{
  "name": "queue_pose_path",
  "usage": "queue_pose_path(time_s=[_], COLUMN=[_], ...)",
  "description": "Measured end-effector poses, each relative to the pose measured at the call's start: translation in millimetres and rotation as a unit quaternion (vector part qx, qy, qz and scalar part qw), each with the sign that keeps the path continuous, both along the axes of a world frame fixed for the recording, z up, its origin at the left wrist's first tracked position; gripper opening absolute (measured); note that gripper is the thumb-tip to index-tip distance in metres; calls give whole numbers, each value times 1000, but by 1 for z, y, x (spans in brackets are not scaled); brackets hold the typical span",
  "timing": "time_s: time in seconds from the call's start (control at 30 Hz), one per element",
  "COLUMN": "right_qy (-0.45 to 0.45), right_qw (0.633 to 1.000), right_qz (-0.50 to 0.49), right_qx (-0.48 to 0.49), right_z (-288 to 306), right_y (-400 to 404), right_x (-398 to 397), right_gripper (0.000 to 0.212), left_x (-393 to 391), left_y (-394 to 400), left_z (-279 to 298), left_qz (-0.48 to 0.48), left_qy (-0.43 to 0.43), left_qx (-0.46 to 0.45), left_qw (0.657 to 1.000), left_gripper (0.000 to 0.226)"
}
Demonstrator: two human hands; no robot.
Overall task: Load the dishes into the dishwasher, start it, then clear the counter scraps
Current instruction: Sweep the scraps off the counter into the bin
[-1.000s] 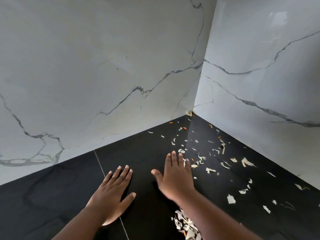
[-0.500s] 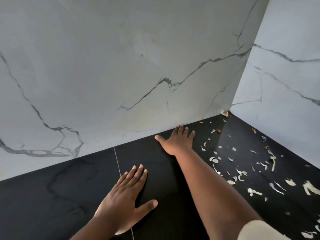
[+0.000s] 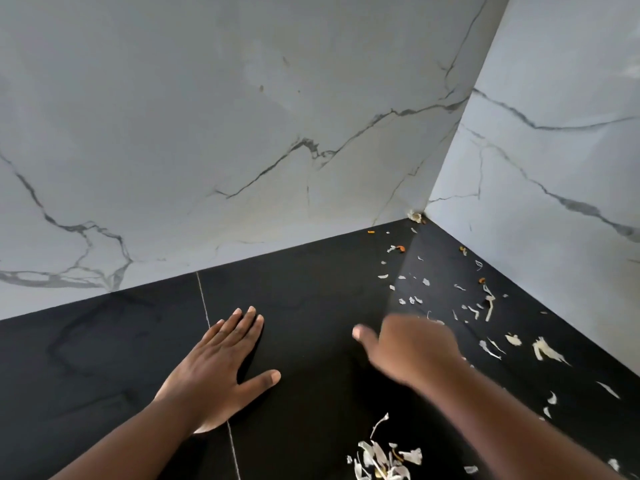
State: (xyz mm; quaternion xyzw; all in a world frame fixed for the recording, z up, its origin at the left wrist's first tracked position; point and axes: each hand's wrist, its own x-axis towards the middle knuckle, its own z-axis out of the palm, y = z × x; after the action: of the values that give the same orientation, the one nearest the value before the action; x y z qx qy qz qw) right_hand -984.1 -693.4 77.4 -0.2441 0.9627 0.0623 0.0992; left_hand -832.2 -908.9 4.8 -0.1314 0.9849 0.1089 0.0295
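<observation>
Pale vegetable scraps [image 3: 485, 306] with a few orange bits lie scattered over the black counter [image 3: 311, 292] toward the corner on the right. A small heap of scraps [image 3: 384, 459] sits near the bottom edge, under my right forearm. My left hand [image 3: 218, 365] lies flat on the counter, fingers straight, thumb spread, holding nothing. My right hand [image 3: 412, 348] is blurred with motion, low over the counter beside the scattered scraps, thumb out to the left; its fingers look straight and nothing is in it.
White marble walls [image 3: 242, 150] meet at a corner [image 3: 420, 213] at the counter's back right, where a small clump of scraps is lodged. A thin seam [image 3: 204, 299] runs across the counter beside my left hand.
My right hand has drawn back from the wall toward me, sweeping over the counter. My left hand has stayed flat in place. The view has shifted slightly.
</observation>
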Motion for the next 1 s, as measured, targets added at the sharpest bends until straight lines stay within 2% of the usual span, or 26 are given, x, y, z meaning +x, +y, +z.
queue_pose_path(time_s=[0.07,0.13,0.3,0.37,0.43,0.53,0.6,0.7,0.83,0.93,1.0], right_qy=[28,4,-63,-61,-54,-101,-141,-193,-242,-309,-274], right_qw=[994,983,976,974,973,958,941,911,869,838,844], right_qz=[16,32,-9,-9,5,43,115,241,356,353,310], right_qx=[-108,-178,-210,-220,-225,-265,-286,-273,-244,-278,-340], right_z=[-3,-16,-52,-59,-63,-65,-66,-67,-62,-59,-54], right_y=[-2,-3,-5,-7,-10,-7,4,32,70,72,51], right_x=[-48,-102,-185,-197,-204,-195,-175,-126,-59,-46,-62], right_gripper=[57,61,99,100,92,92,94,95,92,82,71], left_x=[0,0,0,0,0,0,0,0,0,0,3], left_y=[1,1,0,0,-1,-2,-2,-1,-1,-1,0], left_z=[1,0,-2,-3,-4,-4,-3,-3,0,0,0], left_qz=[1,4,4,5,7,6,6,6,9,8,8], left_qy=[-2,-4,2,4,2,-2,-4,-10,-20,-10,-7], left_qx=[0,-2,3,7,3,0,1,1,-7,1,9], left_qw=[1000,1000,1000,1000,1000,1000,1000,1000,1000,1000,1000], left_gripper=[96,91,86,86,86,86,86,87,90,93,93])
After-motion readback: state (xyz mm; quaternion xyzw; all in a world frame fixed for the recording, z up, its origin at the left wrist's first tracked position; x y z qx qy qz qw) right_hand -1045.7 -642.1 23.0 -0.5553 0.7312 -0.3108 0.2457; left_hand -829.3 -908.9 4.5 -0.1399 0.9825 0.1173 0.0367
